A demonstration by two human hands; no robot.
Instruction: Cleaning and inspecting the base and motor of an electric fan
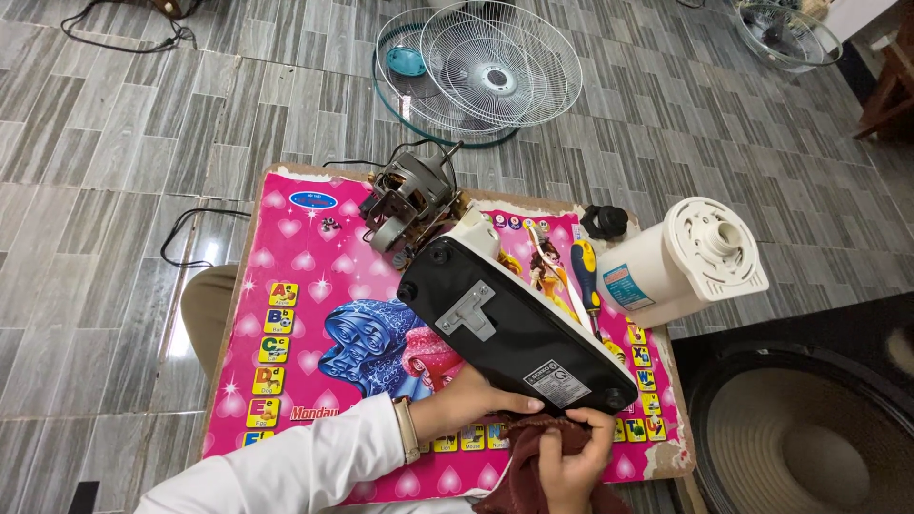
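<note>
Resting on a small pink tabletop (286,238) with a glossy printed cartoon surface and worn edges, one black plastic fan base (514,324), long and rounded, lies upside down and tilted, with one grey metal bracket on its underside and round feet at the corners. One left hand (476,395), in a white sleeve with a wristwatch, supports the near edge of this base from below; its fingers are curled under the base, so I cannot tell how tight the grip is. One right hand (571,457) is closed around one dark red soft cloth (533,466) and presses it against the near corner of the base. At the far end of the base sits one bare electric motor (409,205) of grey metal with copper windings. Beside the base lie one screwdriver with yellow and black handle (586,271), one small black round knob (605,221), and one cream plastic cylindrical housing (690,257). On the grey tiled floor (143,143), two round white wire fan guards (481,71) overlap each other.
</note>
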